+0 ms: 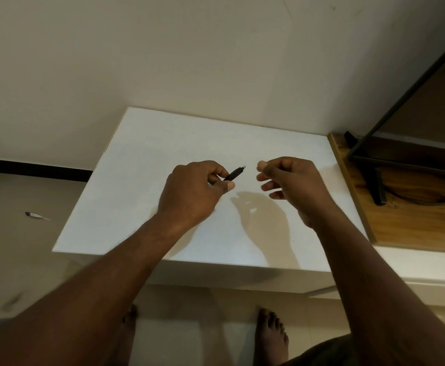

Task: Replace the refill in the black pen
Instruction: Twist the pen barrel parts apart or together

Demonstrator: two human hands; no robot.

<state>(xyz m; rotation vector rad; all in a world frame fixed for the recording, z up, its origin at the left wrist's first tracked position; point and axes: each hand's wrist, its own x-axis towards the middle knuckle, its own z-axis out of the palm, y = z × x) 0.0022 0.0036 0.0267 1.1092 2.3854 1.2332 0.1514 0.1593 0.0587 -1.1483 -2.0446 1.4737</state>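
The pen (233,175) is black with a pale tip. The bench (142,186) is plain white. At right, a shelf (401,223) shows brown woodgrain.

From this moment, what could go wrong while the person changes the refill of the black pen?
1. The left hand pinches the thin black plastic pen in the air above the white table top, so a loose grip might let it fall.
2. The right hand is curled, apart from the pen; whether it holds a small part I cannot tell. If so, that part could easily drop.
3. No spare refill is visible on the table.
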